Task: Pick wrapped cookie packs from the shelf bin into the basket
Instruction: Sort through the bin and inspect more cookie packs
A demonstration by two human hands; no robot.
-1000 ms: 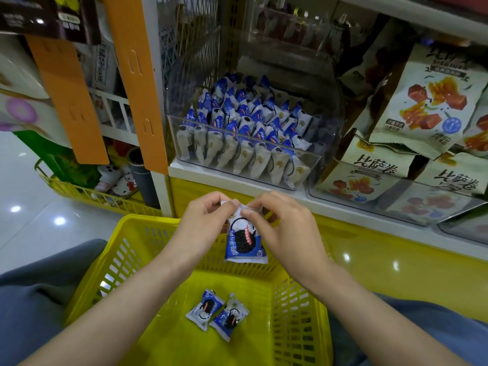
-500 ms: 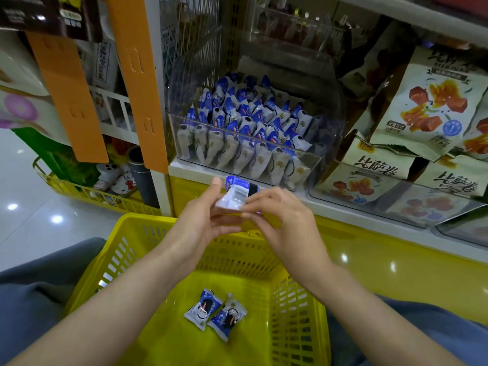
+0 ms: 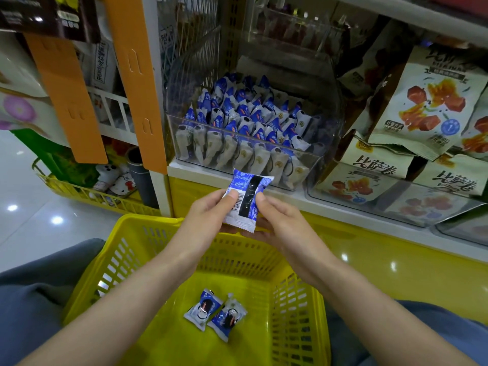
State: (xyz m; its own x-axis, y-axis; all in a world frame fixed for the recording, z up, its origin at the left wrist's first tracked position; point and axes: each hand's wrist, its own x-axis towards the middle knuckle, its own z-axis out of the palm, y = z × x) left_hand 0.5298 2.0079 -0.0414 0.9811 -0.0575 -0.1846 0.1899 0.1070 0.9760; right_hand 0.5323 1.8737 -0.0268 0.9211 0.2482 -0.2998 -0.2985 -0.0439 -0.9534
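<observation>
A blue-and-white wrapped cookie pack (image 3: 244, 199) is held between both hands above the far rim of the yellow basket (image 3: 137, 249), its back with the barcode facing me. My left hand (image 3: 211, 210) pinches its left edge with the thumb on the barcode. My right hand (image 3: 280, 220) grips its right edge. Two cookie packs (image 3: 215, 313) lie side by side on the basket floor. A clear shelf bin (image 3: 311, 167) directly behind my hands holds several rows of the same packs.
Right of the bin, large beige snack bags (image 3: 427, 107) lean in another clear tray. Orange hanging strips (image 3: 137, 83) flank the white shelf post on the left. A second yellow basket (image 3: 79, 191) with small toys sits on the floor at left. My grey trouser legs flank the basket.
The pack, first hanging face-on over the basket, has been lifted and flipped so its barcode side faces me. Both hands rose slightly toward the shelf edge.
</observation>
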